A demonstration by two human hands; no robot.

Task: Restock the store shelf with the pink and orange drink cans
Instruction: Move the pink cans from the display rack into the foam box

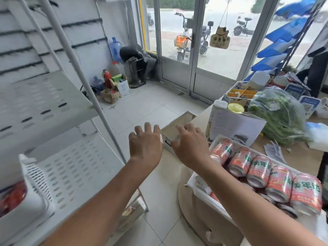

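Shelving (71,166) left; cans (259,171) (boxed) lie just beside the seemingly empty right hand (190,142).

The pink and orange cans (306,192) lying on their sides carry large green Chinese characters, 美年达, across their bodies, and one of them shows the small letters "NDA" near its rim, the cut-off end of a longer word. A wooden sign (219,40) topped by a cat figure hangs on strings at the glass door (195,68) and reads 休息中 in dark characters. The print on the white sheet (234,125) and on the blue placards (308,103) is too small to read.
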